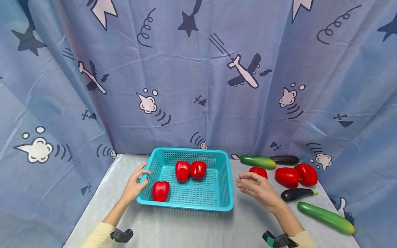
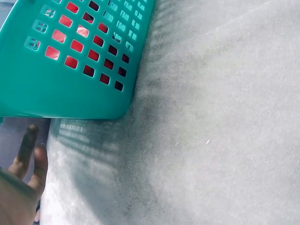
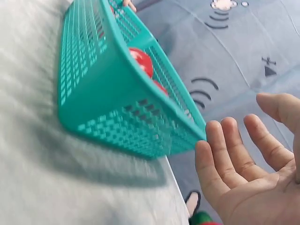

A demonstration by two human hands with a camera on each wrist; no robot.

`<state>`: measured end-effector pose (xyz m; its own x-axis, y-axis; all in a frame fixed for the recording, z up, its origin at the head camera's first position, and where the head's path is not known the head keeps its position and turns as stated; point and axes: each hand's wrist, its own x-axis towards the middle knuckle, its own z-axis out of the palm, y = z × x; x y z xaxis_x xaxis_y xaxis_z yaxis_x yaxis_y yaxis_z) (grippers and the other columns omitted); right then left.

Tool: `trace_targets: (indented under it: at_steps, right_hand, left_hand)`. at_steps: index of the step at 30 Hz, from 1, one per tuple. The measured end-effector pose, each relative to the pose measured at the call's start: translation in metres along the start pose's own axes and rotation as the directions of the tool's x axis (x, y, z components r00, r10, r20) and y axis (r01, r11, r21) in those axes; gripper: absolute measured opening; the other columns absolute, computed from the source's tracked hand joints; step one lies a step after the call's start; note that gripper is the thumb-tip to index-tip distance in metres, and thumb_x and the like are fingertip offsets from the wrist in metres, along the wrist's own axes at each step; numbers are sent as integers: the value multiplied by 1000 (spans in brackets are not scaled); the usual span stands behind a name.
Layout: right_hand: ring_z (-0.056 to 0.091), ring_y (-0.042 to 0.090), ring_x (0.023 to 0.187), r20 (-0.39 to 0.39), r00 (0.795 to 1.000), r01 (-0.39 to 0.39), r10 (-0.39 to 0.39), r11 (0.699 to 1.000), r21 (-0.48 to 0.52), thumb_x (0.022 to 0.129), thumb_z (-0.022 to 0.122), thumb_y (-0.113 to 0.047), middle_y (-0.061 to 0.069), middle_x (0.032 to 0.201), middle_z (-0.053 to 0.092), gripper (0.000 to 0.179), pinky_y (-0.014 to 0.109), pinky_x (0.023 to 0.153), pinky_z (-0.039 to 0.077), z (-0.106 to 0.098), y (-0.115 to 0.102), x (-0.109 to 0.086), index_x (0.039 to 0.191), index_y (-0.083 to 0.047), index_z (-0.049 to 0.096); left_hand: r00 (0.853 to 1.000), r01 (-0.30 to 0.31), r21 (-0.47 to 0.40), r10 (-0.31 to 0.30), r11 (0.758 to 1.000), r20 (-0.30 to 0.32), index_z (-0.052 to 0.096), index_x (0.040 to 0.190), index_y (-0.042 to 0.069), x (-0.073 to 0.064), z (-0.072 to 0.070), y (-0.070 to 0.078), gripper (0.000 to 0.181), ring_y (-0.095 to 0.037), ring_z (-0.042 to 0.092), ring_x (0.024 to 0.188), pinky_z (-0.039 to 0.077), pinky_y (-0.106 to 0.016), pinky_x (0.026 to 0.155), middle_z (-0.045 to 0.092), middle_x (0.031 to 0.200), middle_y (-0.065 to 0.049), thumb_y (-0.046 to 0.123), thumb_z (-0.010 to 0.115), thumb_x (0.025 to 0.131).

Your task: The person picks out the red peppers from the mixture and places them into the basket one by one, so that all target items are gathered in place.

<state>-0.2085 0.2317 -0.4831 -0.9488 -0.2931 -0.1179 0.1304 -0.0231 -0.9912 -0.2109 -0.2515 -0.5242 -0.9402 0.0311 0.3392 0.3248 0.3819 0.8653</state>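
Note:
A turquoise plastic basket (image 1: 201, 207) with perforated walls stands on the table, three red bell peppers (image 1: 161, 191) inside it. At its left rim is my left hand (image 1: 134, 184), thumb and fingers spread apart and loosely bent. In the head view its fingertips overlap the rim; whether they touch it I cannot tell. My right hand (image 1: 258, 189) is held off the basket's right side, its palm turned toward the basket and its fingers relaxed, holding nothing. The right wrist view shows this hand (image 3: 253, 173) apart from the basket wall (image 3: 108, 89).
Right of the basket lie more red bell peppers (image 1: 286, 177), one partly behind my right hand. Around them are a zucchini (image 1: 258, 162), a dark eggplant (image 1: 284, 159), a smaller eggplant (image 1: 297, 194) and a long zucchini (image 1: 325, 217). A blue patterned curtain (image 1: 186, 86) surrounds the table.

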Motion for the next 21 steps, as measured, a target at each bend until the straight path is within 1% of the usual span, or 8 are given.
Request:
trace_targets:
  at_steps: [3, 5, 9, 12, 15, 19, 21]
  right_hand:
    - [67, 29, 111, 20, 999, 26, -26, 1000, -13, 103, 60, -13, 19, 126, 63, 38, 41, 94, 51, -11, 1, -5, 132, 8, 50]
    - [67, 28, 112, 8, 1000, 31, -30, 999, -29, 103, 60, -13, 19, 127, 62, 39, 40, 94, 51, -18, 2, -7, 134, 8, 49]
    - [67, 25, 112, -40, 998, 39, -43, 994, -105, 102, 63, -16, 22, 132, 59, 49, 41, 94, 50, -33, 3, -11, 139, 10, 46]
    - [66, 23, 112, -65, 995, 58, -71, 981, -186, 101, 64, -19, 27, 136, 55, 52, 41, 94, 50, -45, 4, -14, 141, 9, 46]
    - [64, 19, 113, -85, 992, 72, -94, 968, -240, 101, 65, -21, 29, 138, 53, 53, 37, 92, 52, -57, 6, -17, 142, 8, 47]
    - [63, 9, 112, -118, 988, 65, -99, 962, -267, 100, 66, -22, 30, 141, 51, 56, 34, 91, 52, -71, 9, -19, 144, 6, 47]
    - [63, 6, 110, -133, 985, 65, -106, 956, -285, 100, 67, -23, 30, 141, 50, 57, 34, 90, 53, -77, 11, -20, 144, 5, 47]
  left_hand:
    - [1000, 14, -4, -14, 1000, 10, 66, 106, -5, -5, -2, 19, 28, -55, 33, 137, 33, -74, 97, 36, 151, -35, -20, 56, 84]
    - [1000, 19, -3, -19, 1000, 12, 66, 106, -5, -6, -2, 19, 28, -54, 33, 137, 33, -74, 97, 36, 151, -35, -19, 56, 85]
    - [1000, 18, -4, -18, 1000, 11, 66, 107, -4, -6, -2, 18, 28, -53, 33, 137, 33, -73, 97, 36, 151, -34, -19, 56, 86]
    - [1000, 16, -2, -16, 1000, 10, 66, 107, -4, -6, -2, 17, 28, -53, 34, 137, 34, -72, 96, 36, 151, -34, -18, 56, 86]
    - [1000, 14, 2, -14, 1000, 11, 66, 107, -4, -5, -2, 17, 27, -53, 34, 137, 35, -72, 96, 36, 151, -34, -17, 56, 86]
    - [1000, 22, -4, -21, 1000, 9, 66, 107, -4, -4, -1, 16, 27, -52, 34, 137, 35, -71, 97, 37, 152, -33, -17, 56, 86]
    - [1000, 24, -10, -24, 1000, 11, 66, 107, -5, -4, -1, 16, 27, -52, 34, 138, 35, -71, 97, 37, 152, -32, -17, 56, 86]
